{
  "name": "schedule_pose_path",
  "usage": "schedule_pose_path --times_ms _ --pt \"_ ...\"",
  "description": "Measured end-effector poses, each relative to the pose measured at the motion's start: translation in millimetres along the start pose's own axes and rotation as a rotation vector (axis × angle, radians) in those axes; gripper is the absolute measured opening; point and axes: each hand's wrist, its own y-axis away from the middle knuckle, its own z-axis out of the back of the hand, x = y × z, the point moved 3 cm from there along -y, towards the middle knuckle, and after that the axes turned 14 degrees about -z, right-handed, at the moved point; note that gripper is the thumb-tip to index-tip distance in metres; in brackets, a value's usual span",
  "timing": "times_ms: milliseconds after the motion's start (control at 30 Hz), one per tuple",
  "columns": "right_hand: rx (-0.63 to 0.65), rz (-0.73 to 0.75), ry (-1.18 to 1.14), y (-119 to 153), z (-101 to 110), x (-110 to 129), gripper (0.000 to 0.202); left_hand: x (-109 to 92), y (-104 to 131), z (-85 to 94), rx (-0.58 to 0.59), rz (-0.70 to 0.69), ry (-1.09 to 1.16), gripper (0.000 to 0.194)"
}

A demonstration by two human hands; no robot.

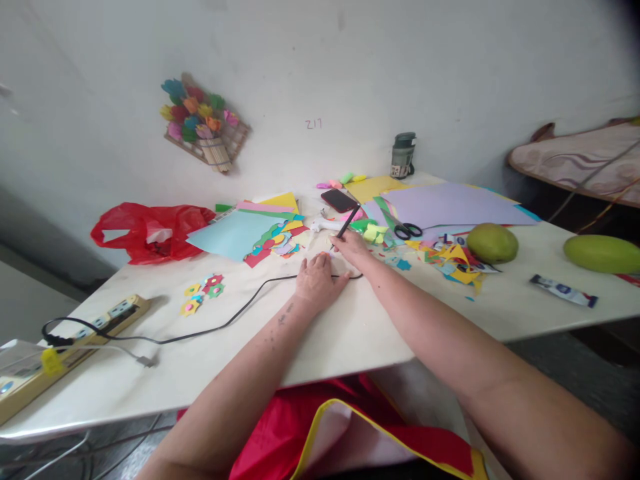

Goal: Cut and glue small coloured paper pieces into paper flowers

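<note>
My right hand [351,248] is closed around a dark pen [349,222], whose upper end tilts up and to the right. Just left of it, my left hand [320,283] lies flat on the white table [280,347], fingers pointing away from me. Some small pale piece shows at its fingertips, too small to make out. A black cable [240,312] runs up to the left hand and reappears beyond it. Behind the hands is a white glue gun-like object [325,225]. Cut paper flowers [213,285] lie to the left, and coloured scraps [273,244] lie behind the left hand.
Black-handled scissors [408,231], a phone [340,200], paper scraps [457,265] and a green fruit [493,243] are at the right and back. A red plastic bag [150,230] and a power strip [107,320] stand at the left. A tumbler [403,155] is by the wall.
</note>
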Motion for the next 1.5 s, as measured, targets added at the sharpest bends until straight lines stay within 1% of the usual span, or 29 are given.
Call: schedule_pose_path --times_ms 300,800,967,1067,1200,1333,1500 --pt "0.017 0.009 -0.062 -3.6 -3.6 -5.5 0.022 0.6 -1.2 0.9 0.015 0.019 0.038 0.064" --pt "0.022 0.002 0.085 -1.8 -2.1 -3.0 0.022 0.8 -1.3 0.1 0.002 0.005 0.024 0.063" --pt "0.011 0.023 0.071 -2.9 -2.5 -4.4 0.024 1.8 -2.4 -0.1 -0.001 0.007 0.057 0.062" --pt "0.025 0.029 0.032 -3.8 -3.7 -6.1 0.025 5.6 -3.5 1.5 -0.016 0.058 0.118 0.057" --pt "0.031 0.054 0.016 -2.6 -3.6 -5.5 0.026 15.5 -4.7 1.7 -0.027 0.156 0.197 0.057" --pt "0.04 0.095 0.017 -0.3 -2.5 -3.4 0.027 21.8 -5.5 1.6 -0.057 0.176 0.147 0.06" --pt "0.116 0.142 0.014 -0.3 -4.2 -2.9 0.026 26.9 -6.1 0.0 -0.091 0.187 0.136 0.065"
